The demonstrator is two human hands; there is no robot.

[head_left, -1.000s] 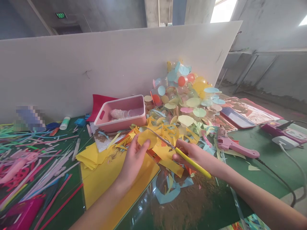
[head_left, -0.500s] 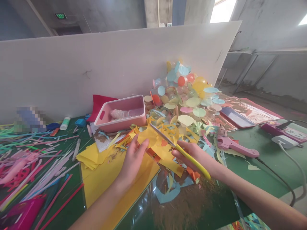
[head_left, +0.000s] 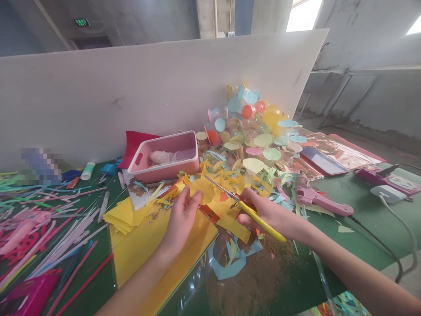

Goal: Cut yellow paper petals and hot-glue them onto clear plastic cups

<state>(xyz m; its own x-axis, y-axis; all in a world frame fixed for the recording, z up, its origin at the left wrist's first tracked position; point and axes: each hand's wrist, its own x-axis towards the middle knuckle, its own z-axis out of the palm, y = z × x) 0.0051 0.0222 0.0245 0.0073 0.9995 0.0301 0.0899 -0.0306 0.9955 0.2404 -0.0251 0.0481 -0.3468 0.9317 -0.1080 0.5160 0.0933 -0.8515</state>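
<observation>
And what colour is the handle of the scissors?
The scissors' handle is bright yellow, best seen in the head view, held in the right hand.

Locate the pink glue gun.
In the head view, the pink glue gun lies on the green mat, right of the person's right hand, beside the paper scraps.

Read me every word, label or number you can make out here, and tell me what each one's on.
No text can be read for certain.
Green sign up by the ceiling: too small and blurred to read.
White tube with green end: label too blurred to read.
Magenta power strip: markings too small to read.
</observation>
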